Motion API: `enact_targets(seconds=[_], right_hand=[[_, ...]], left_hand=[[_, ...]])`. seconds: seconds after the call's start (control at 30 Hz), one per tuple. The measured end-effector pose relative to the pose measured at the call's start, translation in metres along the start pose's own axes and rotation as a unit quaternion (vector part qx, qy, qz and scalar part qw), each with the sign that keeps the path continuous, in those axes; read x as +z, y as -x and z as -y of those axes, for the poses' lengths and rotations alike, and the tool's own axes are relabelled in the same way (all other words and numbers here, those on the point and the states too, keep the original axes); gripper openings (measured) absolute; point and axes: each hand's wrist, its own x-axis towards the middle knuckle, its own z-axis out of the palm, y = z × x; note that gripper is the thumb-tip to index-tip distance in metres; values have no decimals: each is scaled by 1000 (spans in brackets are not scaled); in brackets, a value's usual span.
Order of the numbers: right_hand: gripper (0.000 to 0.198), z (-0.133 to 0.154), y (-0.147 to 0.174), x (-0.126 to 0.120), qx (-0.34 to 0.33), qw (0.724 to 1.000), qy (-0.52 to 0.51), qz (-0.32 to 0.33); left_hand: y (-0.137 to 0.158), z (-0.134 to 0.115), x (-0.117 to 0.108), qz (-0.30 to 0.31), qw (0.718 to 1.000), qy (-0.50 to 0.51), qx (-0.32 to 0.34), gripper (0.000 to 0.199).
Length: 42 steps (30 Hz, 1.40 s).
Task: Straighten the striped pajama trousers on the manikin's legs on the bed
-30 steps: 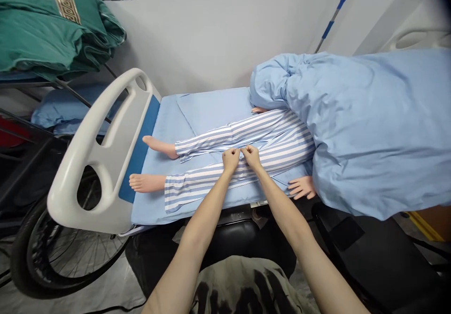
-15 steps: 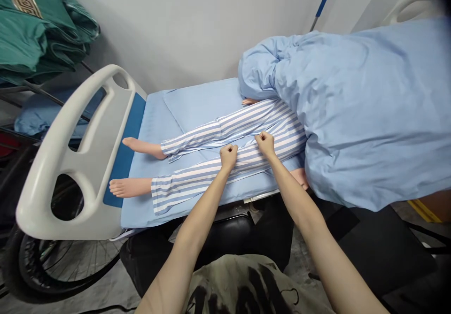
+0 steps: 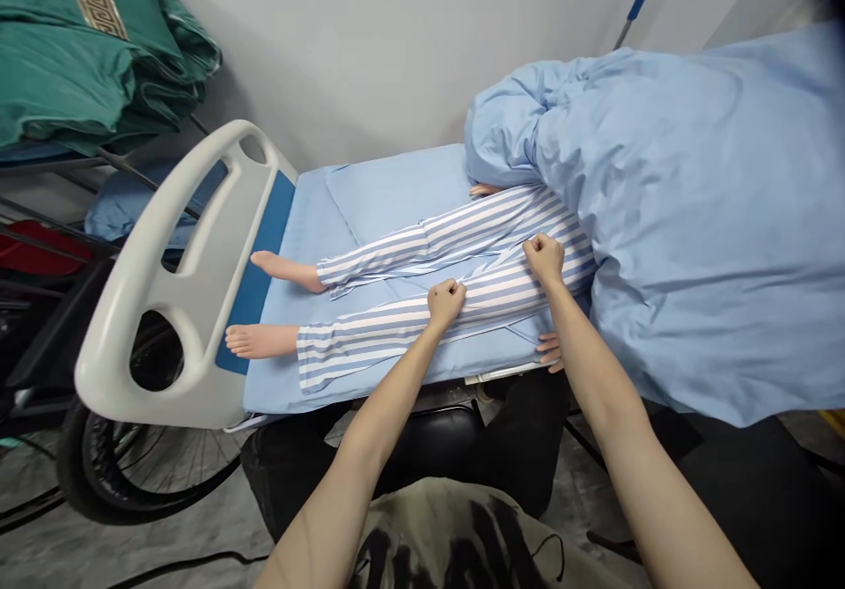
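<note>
A manikin lies on the bed, its legs in blue-and-white striped pajama trousers [image 3: 376, 329]. My left hand [image 3: 446, 302] is a closed fist resting on the nearer leg, around the knee or lower thigh. Higher up, over the upper thigh of that same leg, my right hand [image 3: 545, 258] is also a fist. Nothing shows in either hand. Two bare feet [image 3: 264, 341] stick out of the trouser legs at the left. A light blue quilt [image 3: 673, 193] covers the upper body, and a manikin hand [image 3: 550, 351] lies near my right forearm.
A pale footboard [image 3: 125, 298] closes the bed's left end, with a wheelchair wheel [image 3: 99, 457] below it. Green folded fabric [image 3: 99, 52] is stacked at the upper left. A grey wall [image 3: 370, 52] runs behind the bed. A black chair [image 3: 753, 483] stands at the lower right.
My right fist has moved along the thigh toward the hip, widening the gap between my hands. The left fist stays at about the same spot. The view has shifted slightly left.
</note>
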Motion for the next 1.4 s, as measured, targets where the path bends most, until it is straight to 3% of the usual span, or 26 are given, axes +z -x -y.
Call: enact_targets(seconds=[0.2,0.3,0.47,0.53,0.63,0.7,0.8,0.87,1.0,1.1,1.23,1.4], right_hand=[[28,2,3,0,-3,999,46,5],[27,2,2,1,1,998,57,5],[27,-1,3,3,-6,996,90,9],[28,-2,4,3,-7,993,115,16],[28,11,5,2,14,989,145,36],[28,34,10,7,40,990,131,32],[27,94,31,30,61,997,-29,25],[28,144,56,60,54,983,-160,65],[32,244,120,137,4,958,-240,154],[35,300,165,183,-28,937,-279,210],[36,328,200,213,-32,901,-351,254],[36,309,218,227,35,911,-315,264]], left_hand=[[8,0,-29,-35,992,116,-34,36],[47,17,-58,-42,989,132,-43,36],[125,71,-111,4,985,154,-71,42],[131,87,-137,-33,984,155,-86,41],[114,96,-180,-103,980,147,-88,37],[95,94,-208,-126,977,151,-79,35],[70,88,-239,-158,971,164,-74,32],[56,85,-251,-183,964,174,-78,31],[33,90,-259,-180,964,180,-75,25],[20,102,-260,-159,968,180,-76,24],[13,117,-266,-187,959,194,-87,22],[9,124,-266,-200,953,218,-61,20]])
